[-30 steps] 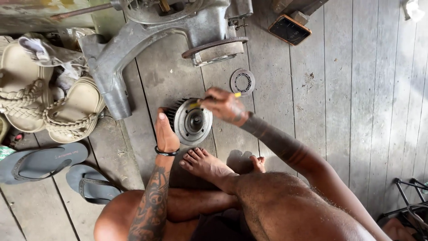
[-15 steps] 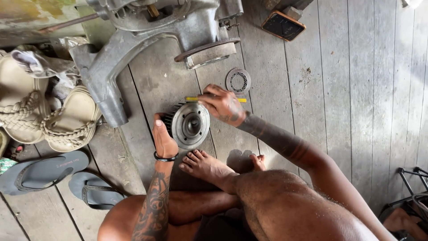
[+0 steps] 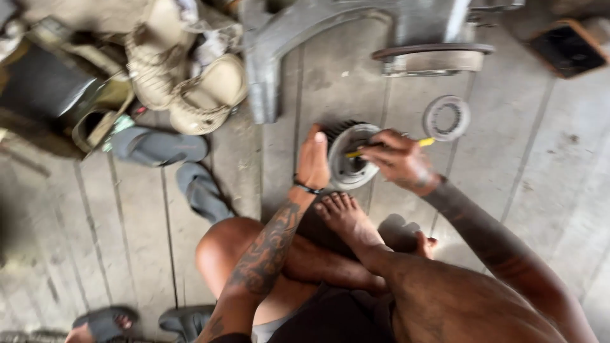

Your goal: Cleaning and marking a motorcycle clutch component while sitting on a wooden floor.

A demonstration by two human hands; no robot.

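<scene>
Finned metal wheel (image 3: 351, 159) is facing up on the floor (image 3: 521, 190); we are steadying it, left hand (image 3: 314, 162) flat against its side, right hand (image 3: 399, 159) clamped on a yellow tool (image 3: 424, 142) lying level across it.

One camera alone gives the view, worn on the person's head and facing almost straight down onto the grey plank floor (image 3: 546, 209), so there is no second view to share ground with. It sits close, at seated height: the person's own folded legs and bare foot (image 3: 346, 213) fill the lower edge, and both forearms run up from there toward mid-frame. The picture is slightly blurred, most toward the left edge.
</scene>
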